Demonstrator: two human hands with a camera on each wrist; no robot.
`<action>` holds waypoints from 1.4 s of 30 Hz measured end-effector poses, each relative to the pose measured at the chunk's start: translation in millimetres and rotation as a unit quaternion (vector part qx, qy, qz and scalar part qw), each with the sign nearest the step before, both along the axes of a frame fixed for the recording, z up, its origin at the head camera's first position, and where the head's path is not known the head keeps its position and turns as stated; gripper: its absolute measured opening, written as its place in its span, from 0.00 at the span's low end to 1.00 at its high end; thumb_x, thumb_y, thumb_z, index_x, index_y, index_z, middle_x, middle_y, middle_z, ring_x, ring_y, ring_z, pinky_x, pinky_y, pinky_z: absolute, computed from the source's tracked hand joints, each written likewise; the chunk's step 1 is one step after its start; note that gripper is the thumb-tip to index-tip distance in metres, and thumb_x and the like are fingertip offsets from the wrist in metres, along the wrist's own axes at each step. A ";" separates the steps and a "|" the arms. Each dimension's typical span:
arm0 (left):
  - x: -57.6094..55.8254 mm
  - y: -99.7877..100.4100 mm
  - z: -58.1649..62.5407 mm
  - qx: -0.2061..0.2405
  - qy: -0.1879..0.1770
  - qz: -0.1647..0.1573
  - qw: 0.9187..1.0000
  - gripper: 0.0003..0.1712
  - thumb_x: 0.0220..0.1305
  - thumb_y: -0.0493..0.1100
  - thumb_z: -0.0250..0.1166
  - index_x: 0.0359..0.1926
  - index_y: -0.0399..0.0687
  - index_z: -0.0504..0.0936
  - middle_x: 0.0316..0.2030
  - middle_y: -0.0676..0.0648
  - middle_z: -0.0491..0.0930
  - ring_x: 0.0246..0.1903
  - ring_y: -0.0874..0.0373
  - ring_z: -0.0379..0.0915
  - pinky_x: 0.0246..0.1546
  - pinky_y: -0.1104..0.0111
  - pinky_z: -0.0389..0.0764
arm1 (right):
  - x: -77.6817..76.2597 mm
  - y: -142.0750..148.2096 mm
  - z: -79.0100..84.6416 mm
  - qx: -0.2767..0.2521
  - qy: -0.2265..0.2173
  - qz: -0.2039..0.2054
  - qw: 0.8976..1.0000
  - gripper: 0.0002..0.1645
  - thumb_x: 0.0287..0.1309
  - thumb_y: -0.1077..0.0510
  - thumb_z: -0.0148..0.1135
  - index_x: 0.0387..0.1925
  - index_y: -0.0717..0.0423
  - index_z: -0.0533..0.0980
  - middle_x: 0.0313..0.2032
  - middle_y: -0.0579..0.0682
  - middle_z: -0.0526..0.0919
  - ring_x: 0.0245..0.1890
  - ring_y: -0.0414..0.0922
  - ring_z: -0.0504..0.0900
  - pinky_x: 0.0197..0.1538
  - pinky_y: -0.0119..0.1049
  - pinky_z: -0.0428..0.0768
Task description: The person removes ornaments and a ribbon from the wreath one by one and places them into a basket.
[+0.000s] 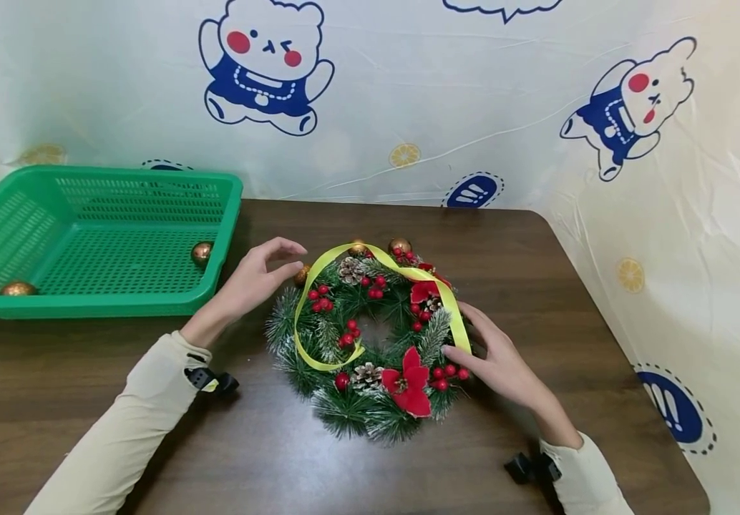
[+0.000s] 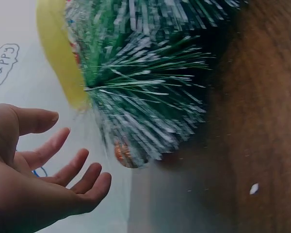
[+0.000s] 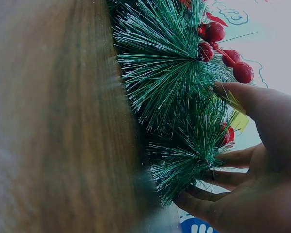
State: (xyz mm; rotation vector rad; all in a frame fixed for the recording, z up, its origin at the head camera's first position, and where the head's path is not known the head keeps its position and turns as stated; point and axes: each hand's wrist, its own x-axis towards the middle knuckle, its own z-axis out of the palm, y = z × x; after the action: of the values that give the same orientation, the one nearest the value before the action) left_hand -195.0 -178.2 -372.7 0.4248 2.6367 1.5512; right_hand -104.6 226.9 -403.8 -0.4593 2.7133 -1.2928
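One green wreath (image 1: 338,409) lies flat on the wooden table (image 1: 260,465), a yellow ribbon (image 1: 456,318) draped in a loose arc over its top. The ribbon follows the wreath's left, back and right sides, one end curling in beside the wreath's centre; it seems merely laid on, since no knot shows. At the wreath's back left, the left hand (image 1: 257,275) holds nothing, its fingers slack and gently bent near a gold ball (image 1: 302,276) at the wreath's edge. Such a loose pose suggests it bears no load. The right hand (image 1: 502,361) meets the wreath's right edge, thumb beside the ribbon and the other fingers against the outer needles, perhaps to steady that side. Those fingertips sink into the greenery, so I cannot tell whether they grasp anything. Left of the wreath, a green basket (image 1: 119,311) contains two copper balls, its walls likely serving to stop them rolling off.

Much is concealed. The ribbon's right end vanishes by the right thumb, and the ribbon partly covers a red flower at the wreath's back right. Whether the gold ball is fastened to the wreath is unclear: in the left wrist view needles hide most of it, and blur softens the ribbon. The head view's left border crops the basket.
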 end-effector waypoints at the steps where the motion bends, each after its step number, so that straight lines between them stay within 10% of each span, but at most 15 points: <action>1: -1.1 0.3 -2.0 0.003 -0.004 0.001 1.000 0.16 0.73 0.40 0.60 0.58 0.41 0.75 0.60 0.38 0.74 0.63 0.42 0.68 0.58 0.46 0.71 | 0.2 0.1 -0.2 0.000 0.001 -0.001 1.000 0.46 0.62 0.41 0.67 0.75 0.45 0.58 0.72 0.48 0.61 0.70 0.50 0.65 0.65 0.54 0.71; 17: -5.3 0.8 -23.1 0.052 -0.087 -0.017 0.995 0.27 0.76 0.42 0.55 0.71 0.41 0.65 0.68 0.37 0.66 0.66 0.42 0.64 0.64 0.45 0.67 | 0.6 0.9 -0.1 0.002 0.006 0.002 1.000 0.46 0.62 0.42 0.67 0.75 0.44 0.57 0.72 0.48 0.61 0.69 0.51 0.66 0.65 0.55 0.71; 42: -11.2 6.3 -37.7 0.011 -0.040 -0.006 0.999 0.26 0.71 0.32 0.58 0.68 0.35 0.69 0.53 0.35 0.75 0.53 0.44 0.70 0.51 0.56 0.71 | 0.0 0.8 -1.8 0.001 0.003 0.001 1.000 0.45 0.62 0.42 0.67 0.75 0.42 0.58 0.72 0.47 0.62 0.68 0.52 0.67 0.64 0.56 0.72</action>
State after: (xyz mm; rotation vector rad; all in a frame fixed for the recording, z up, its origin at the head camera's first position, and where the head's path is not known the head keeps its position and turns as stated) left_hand -206.2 -171.9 -410.4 0.3716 2.5549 1.5612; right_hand -104.7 227.7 -405.5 -0.4670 2.7177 -1.2889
